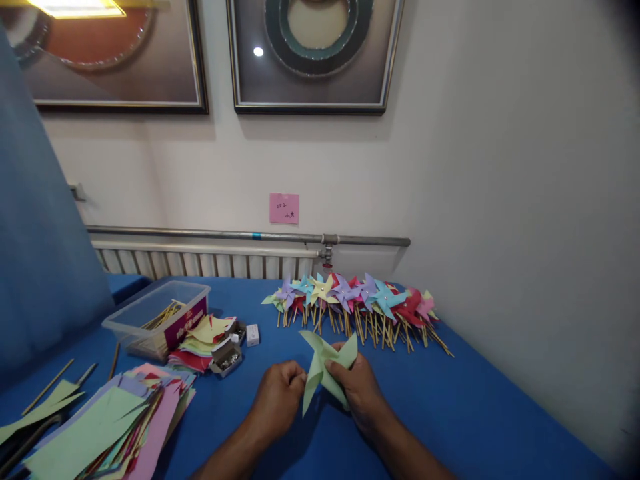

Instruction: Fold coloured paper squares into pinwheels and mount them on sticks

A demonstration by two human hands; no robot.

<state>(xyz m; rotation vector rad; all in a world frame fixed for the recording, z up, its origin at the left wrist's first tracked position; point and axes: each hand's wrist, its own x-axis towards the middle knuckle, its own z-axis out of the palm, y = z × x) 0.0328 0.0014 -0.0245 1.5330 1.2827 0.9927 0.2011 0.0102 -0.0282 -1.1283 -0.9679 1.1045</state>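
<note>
While both hands (320,393) pinch one green pinwheel (325,367)

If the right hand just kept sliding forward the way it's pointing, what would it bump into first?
The right hand, pinching the green paper pinwheel together with the left hand, points away toward the wall. Straight on, it would likely first meet the row of finished pinwheels on sticks; depth is hard to judge.

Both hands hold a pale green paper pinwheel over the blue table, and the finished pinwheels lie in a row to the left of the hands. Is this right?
Not quite. In the head view the left hand and right hand do hold the pale green paper pinwheel over the blue table, but the finished pinwheels lie beyond the hands, along the wall.
</note>
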